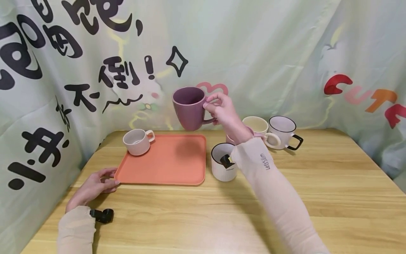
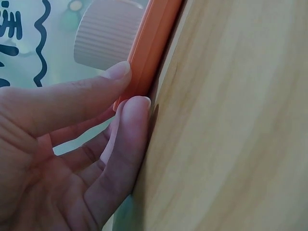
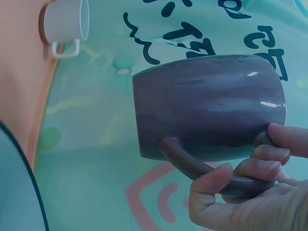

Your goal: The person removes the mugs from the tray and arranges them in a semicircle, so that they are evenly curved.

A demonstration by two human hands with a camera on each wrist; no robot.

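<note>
My right hand [image 1: 223,111] grips the handle of a purple mug [image 1: 189,111] and holds it upright in the air above the back right of an orange tray [image 1: 158,173]. In the right wrist view the fingers curl round the mug's handle [image 3: 190,161]. At the tray's front left corner, my left hand [image 1: 96,187] pinches the rim between thumb and fingers, as the left wrist view shows at the tray edge [image 2: 149,53]. A small pale cup [image 1: 137,142] stands on the tray's back left corner, its handle pointing right.
Right of the tray stands a white ribbed mug [image 1: 223,171] with a black rim. Behind my right forearm are a cream mug [image 1: 255,124], a partly hidden pink mug [image 1: 229,140] and a white mug [image 1: 281,132] with a black handle. A printed curtain [image 1: 269,53] hangs behind the wooden table [image 1: 177,218].
</note>
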